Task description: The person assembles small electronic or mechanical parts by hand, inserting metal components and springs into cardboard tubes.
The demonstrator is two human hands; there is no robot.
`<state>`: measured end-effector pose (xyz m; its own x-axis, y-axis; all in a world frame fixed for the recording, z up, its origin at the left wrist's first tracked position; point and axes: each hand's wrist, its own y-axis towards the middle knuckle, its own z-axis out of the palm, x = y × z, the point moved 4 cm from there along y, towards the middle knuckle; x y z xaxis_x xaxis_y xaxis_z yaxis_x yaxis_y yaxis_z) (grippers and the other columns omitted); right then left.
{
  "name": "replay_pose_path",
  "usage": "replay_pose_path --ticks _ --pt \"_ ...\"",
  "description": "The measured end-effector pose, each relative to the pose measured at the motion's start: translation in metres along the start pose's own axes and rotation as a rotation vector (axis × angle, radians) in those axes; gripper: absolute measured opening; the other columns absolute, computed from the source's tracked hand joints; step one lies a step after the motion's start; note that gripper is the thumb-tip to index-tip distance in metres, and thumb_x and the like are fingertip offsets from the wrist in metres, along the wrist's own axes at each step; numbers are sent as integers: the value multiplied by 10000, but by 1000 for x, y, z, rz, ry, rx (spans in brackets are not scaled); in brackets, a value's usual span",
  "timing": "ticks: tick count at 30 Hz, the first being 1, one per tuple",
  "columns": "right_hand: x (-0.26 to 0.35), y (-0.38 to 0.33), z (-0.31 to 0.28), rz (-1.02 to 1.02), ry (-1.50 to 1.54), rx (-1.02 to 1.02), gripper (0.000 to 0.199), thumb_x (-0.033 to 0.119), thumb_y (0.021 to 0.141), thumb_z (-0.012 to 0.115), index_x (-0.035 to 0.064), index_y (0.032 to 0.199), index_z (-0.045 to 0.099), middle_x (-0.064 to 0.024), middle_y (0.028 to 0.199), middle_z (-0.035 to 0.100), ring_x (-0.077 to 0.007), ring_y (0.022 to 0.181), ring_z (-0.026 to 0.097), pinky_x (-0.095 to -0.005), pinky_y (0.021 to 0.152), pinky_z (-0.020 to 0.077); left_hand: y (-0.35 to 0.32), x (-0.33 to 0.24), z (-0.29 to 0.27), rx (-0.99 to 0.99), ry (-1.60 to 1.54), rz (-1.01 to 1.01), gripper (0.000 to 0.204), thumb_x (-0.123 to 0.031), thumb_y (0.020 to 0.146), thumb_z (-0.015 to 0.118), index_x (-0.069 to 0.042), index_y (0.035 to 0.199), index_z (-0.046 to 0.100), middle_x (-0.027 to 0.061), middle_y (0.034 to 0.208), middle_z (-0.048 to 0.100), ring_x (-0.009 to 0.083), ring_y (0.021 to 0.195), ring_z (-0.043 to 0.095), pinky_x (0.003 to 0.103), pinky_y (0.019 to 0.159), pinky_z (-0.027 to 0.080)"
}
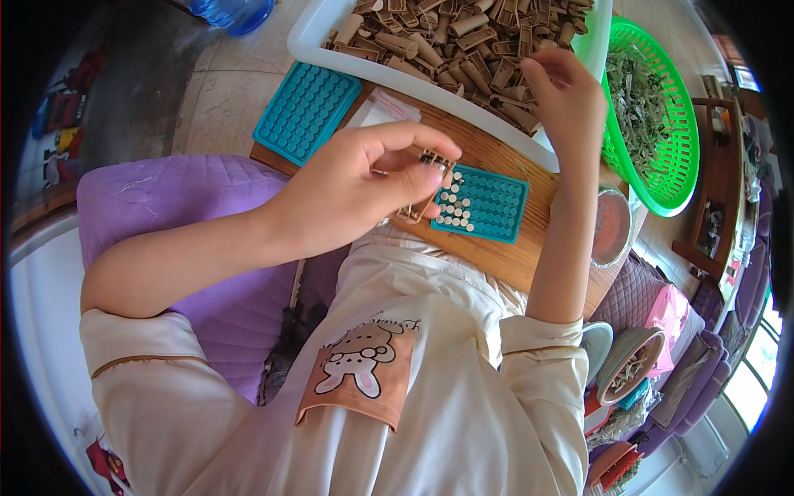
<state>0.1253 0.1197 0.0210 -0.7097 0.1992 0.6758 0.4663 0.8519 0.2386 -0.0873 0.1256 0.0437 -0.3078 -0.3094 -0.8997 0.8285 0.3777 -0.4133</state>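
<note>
So from the head cam looking down: the left hand (356, 186) is curled in, fingers pinched around a small brown plastic clip-like part (423, 183), holding it right over the near edge of a teal silicone tray (490, 202). That tray is a flat rectangle dimpled with a grid of little round pockets, and a cluster of pockets on its left side has small white round pellets (456, 211) sitting in them; the rest look bare. The right hand (566, 95) is up higher, loosely half open with fingers bent, hovering at the rim of a big white plastic tub (314, 37). I can't tell if it's got anything pinched. The tub is heaped with brown ribbed plastic pieces (463, 41), tube-ish and blocky shapes all jumbled. A second teal dimpled tray (306, 110) lies off to the left, partly hanging off the wooden tabletop (509, 248), which has a warm grainy finish. Next to it is a crinkly clear plastic baggie (382, 107). Far right there's a bright green slotted plastic basket (674, 157) full of greyish-green scraps. A quilted purple cushion (174, 207) sits under the left arm.
</note>
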Motion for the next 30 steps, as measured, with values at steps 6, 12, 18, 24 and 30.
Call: replay_pose_path --ticks 6,12,18,24,30 --pt "1 -52 -20 187 578 -94 145 3 726 587 6 837 494 -50 747 566 -102 690 549 -212 624 434 3 -7 -1 -76 -115 29 303 -156 897 371 -43 1173 426 111 1083 515 169 925 552 296 792 463" --pt "33 -102 -6 212 1092 -77 287 64 773 595 -34 1007 461 -143 979 579 -159 847 579 -218 719 454 4 -3 -1 -101 3 45 342 -169 884 417 -28 1196 413 95 1085 513 144 963 522 290 814 448" --pt "52 -124 17 279 1146 -43 281 27 781 571 -44 1036 478 -105 982 566 -151 883 561 -217 723 450 2 -9 0 -147 27 230 373 -144 850 487 -16 1193 416 72 1073 518 108 946 501 246 814 420" --pt "61 -124 18 250 1121 -56 268 4 776 570 -52 1022 480 -84 926 556 -123 868 546 -222 738 448 1 -11 2 -152 -30 276 363 -120 815 539 -12 1148 445 66 1061 517 107 956 491 242 824 405" --pt "65 -123 23 242 1167 -48 227 -13 767 575 -49 969 480 -90 934 544 -127 852 548 -237 754 456 0 -13 10 -155 -135 319 337 -104 800 559 -5 1102 447 76 1080 498 132 978 490 258 851 404"
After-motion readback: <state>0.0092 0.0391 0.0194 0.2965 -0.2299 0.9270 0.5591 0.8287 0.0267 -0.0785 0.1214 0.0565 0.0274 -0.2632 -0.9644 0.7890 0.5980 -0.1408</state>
